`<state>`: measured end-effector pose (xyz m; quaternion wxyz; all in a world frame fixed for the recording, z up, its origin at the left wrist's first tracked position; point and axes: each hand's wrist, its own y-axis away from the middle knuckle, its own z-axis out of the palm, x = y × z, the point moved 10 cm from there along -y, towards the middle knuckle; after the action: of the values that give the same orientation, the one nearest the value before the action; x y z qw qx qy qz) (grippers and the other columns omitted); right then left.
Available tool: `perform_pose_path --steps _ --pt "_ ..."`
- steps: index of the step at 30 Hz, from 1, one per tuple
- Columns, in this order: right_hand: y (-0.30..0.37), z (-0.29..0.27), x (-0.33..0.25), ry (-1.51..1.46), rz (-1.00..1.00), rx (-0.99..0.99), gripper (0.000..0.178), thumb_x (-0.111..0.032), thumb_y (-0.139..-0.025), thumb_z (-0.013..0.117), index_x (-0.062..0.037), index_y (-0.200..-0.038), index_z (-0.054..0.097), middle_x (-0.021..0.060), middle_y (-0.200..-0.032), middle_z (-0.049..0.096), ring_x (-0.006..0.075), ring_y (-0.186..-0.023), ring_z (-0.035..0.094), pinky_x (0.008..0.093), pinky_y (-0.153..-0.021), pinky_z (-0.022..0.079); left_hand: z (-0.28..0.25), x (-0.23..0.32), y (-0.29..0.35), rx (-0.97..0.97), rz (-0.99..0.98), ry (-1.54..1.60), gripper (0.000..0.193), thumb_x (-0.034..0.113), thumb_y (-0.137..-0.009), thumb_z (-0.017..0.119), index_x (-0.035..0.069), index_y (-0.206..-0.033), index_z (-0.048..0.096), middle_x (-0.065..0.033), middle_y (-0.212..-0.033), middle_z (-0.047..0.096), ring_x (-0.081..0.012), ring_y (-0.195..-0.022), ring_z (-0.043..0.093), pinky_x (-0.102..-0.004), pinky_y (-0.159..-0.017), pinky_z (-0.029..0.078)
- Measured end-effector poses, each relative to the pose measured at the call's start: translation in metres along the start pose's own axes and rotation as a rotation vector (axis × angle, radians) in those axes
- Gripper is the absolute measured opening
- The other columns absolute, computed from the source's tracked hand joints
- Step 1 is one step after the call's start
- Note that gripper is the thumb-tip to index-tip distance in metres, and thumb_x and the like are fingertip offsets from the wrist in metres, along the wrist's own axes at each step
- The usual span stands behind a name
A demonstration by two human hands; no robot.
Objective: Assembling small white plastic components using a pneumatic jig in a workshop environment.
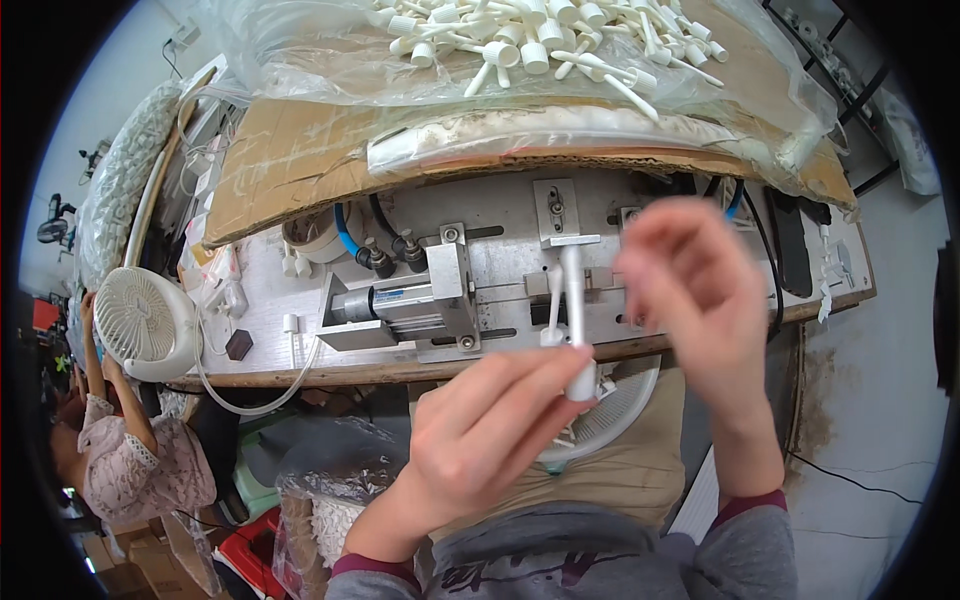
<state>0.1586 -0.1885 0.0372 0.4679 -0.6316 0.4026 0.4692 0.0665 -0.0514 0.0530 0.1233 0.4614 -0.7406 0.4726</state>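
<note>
The person's left hand [490, 430] pinches a slim white tube [576, 330] between thumb and fingers, gripping it close to its lower end. The white tube is smooth and plain, with a soft sheen down its length. Its lower part, by the fingertips, looks thicker, and the shaft above appears narrower, rising nearly upright with a slight lean to the left at the top. It is in front of the person, over the front edge of the table [265, 345], and its upper end appears against a small metal bracket [557, 212]; whether the two touch cannot be told.

Just left of the tube shows a white applicator [555, 305], a thin stem with a wider base. Whether the hand or the metalwork behind supports it is unclear.

The right hand [690, 290] is raised to the right of the tube, apart from the left hand, its fingers bent and blurred. Whether it pinches anything cannot be told.

On the table, left of the tube, sits a silver metal cylinder unit [405, 305] with black fittings. Beyond it, a cardboard sheet [290, 150] carries clear plastic and a heap of white capped stems [540, 45]. A round white basket [630, 415] shows below the table's edge.
</note>
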Motion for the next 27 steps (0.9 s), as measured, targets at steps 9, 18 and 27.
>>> perform_pose_path --steps 9,18,27 --pt "-0.102 -0.021 -0.054 1.059 -0.492 0.146 0.029 -0.021 -0.080 0.071 -0.0068 -0.105 0.069 0.0084 -0.092 0.070 0.0222 -0.080 0.065 0.0345 -0.076 0.050 0.045 -0.019 0.011 -0.210 0.064 -0.489 0.030 0.010 -0.072 0.076 0.004 -0.101 0.070 -0.0096 -0.118 0.067 -0.0142 -0.062 0.063 -0.0260 -0.056 0.046" --pt "-0.128 -0.028 -0.031 1.006 -0.521 -0.001 0.025 -0.018 -0.083 0.069 -0.0030 -0.103 0.070 0.0131 -0.091 0.069 0.0234 -0.080 0.066 0.0341 -0.074 0.052 0.049 -0.020 0.006 -0.213 0.075 -0.528 0.028 0.013 -0.072 0.078 0.005 -0.097 0.071 -0.0088 -0.114 0.069 -0.0159 -0.053 0.058 -0.0257 -0.053 0.045" --pt "-0.048 -0.020 -0.063 0.738 -0.673 0.066 0.022 -0.009 -0.083 0.068 -0.0010 -0.103 0.070 0.0102 -0.084 0.063 0.0248 -0.070 0.062 0.0322 -0.064 0.049 0.016 -0.043 -0.005 0.018 -0.269 0.210 0.039 0.005 -0.079 0.074 -0.002 -0.116 0.064 -0.0161 -0.119 0.065 -0.0150 -0.072 0.066 -0.0260 -0.069 0.056"
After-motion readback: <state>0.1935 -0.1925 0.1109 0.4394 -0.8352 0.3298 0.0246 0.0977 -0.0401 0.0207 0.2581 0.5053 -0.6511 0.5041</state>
